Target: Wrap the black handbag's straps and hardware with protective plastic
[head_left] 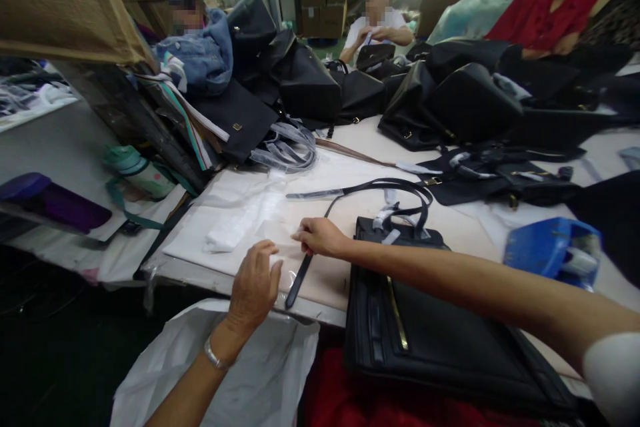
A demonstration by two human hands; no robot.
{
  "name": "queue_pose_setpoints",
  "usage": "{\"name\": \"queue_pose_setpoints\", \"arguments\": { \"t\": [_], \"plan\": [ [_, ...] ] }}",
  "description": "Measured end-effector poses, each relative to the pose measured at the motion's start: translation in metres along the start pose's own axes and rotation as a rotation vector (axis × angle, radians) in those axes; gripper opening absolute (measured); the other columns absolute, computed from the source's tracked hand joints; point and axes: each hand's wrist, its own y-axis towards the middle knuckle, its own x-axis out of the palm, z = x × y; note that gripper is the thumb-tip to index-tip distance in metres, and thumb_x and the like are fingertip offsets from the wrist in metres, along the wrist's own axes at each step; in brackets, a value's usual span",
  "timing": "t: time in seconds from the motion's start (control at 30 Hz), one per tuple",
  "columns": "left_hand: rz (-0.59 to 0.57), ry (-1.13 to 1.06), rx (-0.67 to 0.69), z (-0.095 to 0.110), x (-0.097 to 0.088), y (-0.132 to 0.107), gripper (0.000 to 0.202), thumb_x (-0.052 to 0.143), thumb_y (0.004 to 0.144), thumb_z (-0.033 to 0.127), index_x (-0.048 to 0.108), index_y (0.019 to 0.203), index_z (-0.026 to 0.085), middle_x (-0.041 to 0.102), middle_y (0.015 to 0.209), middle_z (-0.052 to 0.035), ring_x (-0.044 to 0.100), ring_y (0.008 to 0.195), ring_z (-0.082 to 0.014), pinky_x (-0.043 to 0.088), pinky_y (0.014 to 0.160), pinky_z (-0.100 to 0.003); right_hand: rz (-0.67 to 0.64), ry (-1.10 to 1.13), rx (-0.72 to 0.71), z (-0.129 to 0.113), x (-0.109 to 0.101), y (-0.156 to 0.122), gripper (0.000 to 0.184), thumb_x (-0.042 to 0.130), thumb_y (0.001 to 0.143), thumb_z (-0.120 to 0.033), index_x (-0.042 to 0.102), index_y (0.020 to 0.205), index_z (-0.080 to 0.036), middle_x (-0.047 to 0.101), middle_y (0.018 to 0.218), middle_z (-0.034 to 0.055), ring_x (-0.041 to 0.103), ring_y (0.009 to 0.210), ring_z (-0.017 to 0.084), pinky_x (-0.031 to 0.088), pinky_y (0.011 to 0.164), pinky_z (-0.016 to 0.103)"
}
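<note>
My right hand pinches a thin, translucent plastic sheet above the table. My left hand, with a silvery band at its wrist, has thumb and bent fingers closed around the sheet's near edge. Beneath my right hand runs a narrow black strap, its tip near the table's front edge. Under my right forearm lies a black bag with a gold zip, overhanging the edge. Its looped handles are partly wrapped in white film. More of the whitish sheets lie left of my hands.
Black bags are heaped across the back. Wrapped straps lie mid-table; a blue container stands right. A white sack hangs below the front edge. A green bottle is at left. Several people sit beyond the table.
</note>
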Motion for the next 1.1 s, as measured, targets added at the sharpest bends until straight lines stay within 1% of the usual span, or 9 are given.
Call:
{"name": "queue_pose_setpoints", "arguments": {
  "t": [0.13, 0.3, 0.37, 0.43, 0.53, 0.6, 0.7, 0.83, 1.1],
  "plan": [
    [-0.202, 0.148, 0.03, -0.019, 0.015, -0.009, 0.028, 0.043, 0.091, 0.026, 0.053, 0.117, 0.02, 0.054, 0.125, -0.0122, 0.047, 0.119, -0.0287, 0.04, 0.098, -0.045, 0.069, -0.517, -0.26, -0.009, -0.017, -0.032, 0.021, 0.048, 0.093, -0.033, 0.058, 0.096, -0.015, 0.069, 0.082, 0.0089, 0.066, 0.076, 0.021, 0.042, 0.06, 0.025],
    [-0.189, 0.022, -0.064, -0.06, 0.021, 0.006, 0.031, 0.047, 0.087, 0.028, 0.059, 0.114, 0.021, 0.056, 0.124, -0.0102, 0.048, 0.118, -0.0278, 0.036, 0.105, -0.047, -0.542, -0.814, -0.741, -0.044, 0.005, -0.093, 0.013, 0.054, 0.086, -0.017, 0.062, 0.095, -0.019, 0.069, 0.082, 0.0053, 0.065, 0.074, 0.02, 0.039, 0.053, 0.027],
    [-0.195, -0.017, -0.064, -0.062, 0.016, 0.011, 0.031, 0.047, 0.086, 0.029, 0.059, 0.113, 0.019, 0.057, 0.121, -0.0101, 0.05, 0.117, -0.0261, 0.037, 0.105, -0.045, -0.744, -0.807, -0.795, -0.055, 0.016, -0.106, 0.008, 0.059, 0.085, -0.021, 0.064, 0.091, -0.02, 0.069, 0.083, 0.0039, 0.064, 0.075, 0.018, 0.038, 0.052, 0.026],
    [-0.135, -0.056, -0.098, -0.051, 0.005, 0.014, 0.035, 0.045, 0.088, 0.031, 0.054, 0.119, 0.018, 0.054, 0.125, -0.0113, 0.05, 0.119, -0.0249, 0.04, 0.103, -0.043, -0.808, -0.775, -0.796, -0.06, 0.02, -0.107, 0.009, 0.06, 0.086, -0.025, 0.064, 0.093, -0.02, 0.069, 0.084, 0.0039, 0.063, 0.076, 0.016, 0.037, 0.052, 0.026],
    [-0.043, -0.327, -0.162, -0.01, -0.014, 0.015, 0.043, 0.045, 0.091, 0.036, 0.046, 0.13, 0.02, 0.044, 0.139, -0.0108, 0.043, 0.128, -0.0239, 0.039, 0.105, -0.04, -0.712, -0.704, -0.741, -0.059, 0.012, -0.092, 0.014, 0.058, 0.088, -0.026, 0.064, 0.098, -0.018, 0.069, 0.085, 0.0046, 0.063, 0.075, 0.016, 0.035, 0.052, 0.025],
    [-0.196, -0.664, -0.219, 0.019, -0.023, 0.016, 0.044, 0.04, 0.093, 0.041, 0.046, 0.132, 0.021, 0.048, 0.136, -0.0103, 0.049, 0.122, -0.0237, 0.043, 0.1, -0.037, -0.598, -0.631, -0.693, -0.056, 0.0, -0.079, 0.014, 0.059, 0.087, -0.024, 0.065, 0.097, -0.017, 0.07, 0.089, 0.0052, 0.062, 0.077, 0.016, 0.036, 0.056, 0.024],
    [-0.5, -1.042, -0.407, 0.041, -0.024, 0.019, 0.053, 0.025, 0.095, 0.053, 0.054, 0.122, 0.018, 0.065, 0.107, -0.0123, 0.064, 0.085, -0.0217, 0.052, 0.068, -0.032, -0.418, -0.53, -0.588, -0.048, -0.02, -0.063, 0.015, 0.059, 0.084, -0.018, 0.066, 0.097, -0.017, 0.069, 0.093, 0.0058, 0.062, 0.079, 0.016, 0.037, 0.06, 0.023],
    [-0.653, -1.129, -0.53, 0.029, -0.015, 0.02, 0.037, 0.048, 0.089, 0.05, 0.059, 0.101, 0.016, 0.062, 0.069, -0.0028, 0.05, 0.049, -0.0115, 0.039, 0.046, -0.023, -0.238, -0.612, -0.423, -0.03, -0.036, -0.05, 0.023, 0.052, 0.087, -0.03, 0.065, 0.1, -0.016, 0.069, 0.088, 0.0099, 0.063, 0.076, 0.021, 0.034, 0.056, 0.025],
    [-0.687, -1.126, -0.582, 0.012, -0.009, 0.021, 0.021, 0.066, 0.081, 0.033, 0.055, 0.084, 0.016, 0.064, 0.074, -0.0006, 0.056, 0.063, -0.011, 0.043, 0.065, -0.024, -0.283, -0.572, -0.434, -0.007, -0.023, -0.027, 0.034, 0.041, 0.093, -0.039, 0.065, 0.091, -0.014, 0.068, 0.083, 0.01, 0.061, 0.071, 0.019, 0.032, 0.056, 0.025]
  ]
}}
